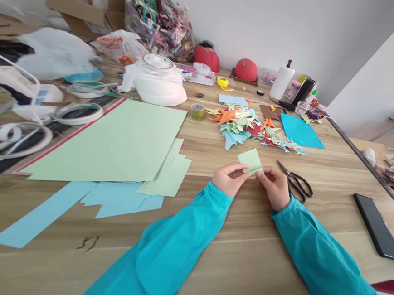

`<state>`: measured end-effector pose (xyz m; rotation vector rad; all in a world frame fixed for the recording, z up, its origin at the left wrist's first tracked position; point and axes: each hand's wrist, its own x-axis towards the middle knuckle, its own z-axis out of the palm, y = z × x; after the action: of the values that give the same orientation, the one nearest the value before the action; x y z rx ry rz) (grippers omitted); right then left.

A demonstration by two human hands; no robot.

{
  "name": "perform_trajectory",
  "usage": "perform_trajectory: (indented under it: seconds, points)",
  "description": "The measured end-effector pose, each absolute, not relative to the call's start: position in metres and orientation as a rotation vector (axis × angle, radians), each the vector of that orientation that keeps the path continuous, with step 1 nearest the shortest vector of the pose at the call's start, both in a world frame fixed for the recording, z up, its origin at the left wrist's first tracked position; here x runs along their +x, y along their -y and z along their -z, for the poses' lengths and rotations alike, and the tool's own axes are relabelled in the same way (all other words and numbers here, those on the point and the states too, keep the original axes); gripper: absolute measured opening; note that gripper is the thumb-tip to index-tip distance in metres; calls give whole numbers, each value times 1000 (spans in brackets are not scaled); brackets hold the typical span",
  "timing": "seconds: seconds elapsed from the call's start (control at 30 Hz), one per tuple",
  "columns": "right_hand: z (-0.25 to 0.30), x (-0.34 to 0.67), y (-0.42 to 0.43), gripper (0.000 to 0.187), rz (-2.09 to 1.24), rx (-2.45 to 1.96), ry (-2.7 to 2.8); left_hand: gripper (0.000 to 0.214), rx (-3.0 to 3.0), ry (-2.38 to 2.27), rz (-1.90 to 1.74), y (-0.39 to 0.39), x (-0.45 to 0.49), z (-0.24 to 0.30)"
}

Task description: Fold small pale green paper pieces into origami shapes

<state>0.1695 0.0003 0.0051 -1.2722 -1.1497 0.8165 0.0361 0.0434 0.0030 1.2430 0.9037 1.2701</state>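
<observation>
Between my two hands is a small piece of light green paper [250,159], raised over the wooden table, with a fold or crease along its lower edge. My left hand [229,179] pinches its left side between thumb and fingers. On the lower right corner, my right hand [274,186] closes thumb and fingers in the same way. Black-handled scissors [295,181] lie just right of my right hand, blades pointing away. Beyond the paper is a pile of folded paper shapes [238,125] in orange, green, red and blue.
Large green sheets [115,145] and blue paper strips [45,214] lie to the left. A phone [379,227] rests at the right. Behind are a thread spool [198,111], a turquoise square [301,130], a yellow tape measure [222,81] and a white bottle [282,81].
</observation>
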Motion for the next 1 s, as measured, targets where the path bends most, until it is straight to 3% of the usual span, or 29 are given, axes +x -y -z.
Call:
perform_trajectory:
  seconds: [0.17, 0.37, 0.63, 1.0]
  points:
    - [-5, 167, -1, 29, -952, -1162, 1074, 17, 1260, -903, -1272, -44, 36, -3]
    - [-4, 171, -1, 15, -943, -1262, 1183, 13, 1277, -901, -1256, -45, 36, 0]
    - [-2, 173, -3, 16, -971, -1239, 1074, 23, 1198, -825, -1064, -45, 38, 5]
    - [0, 173, -4, 14, -1026, -1219, 1048, 19, 1154, -860, -1127, -45, 39, 5]
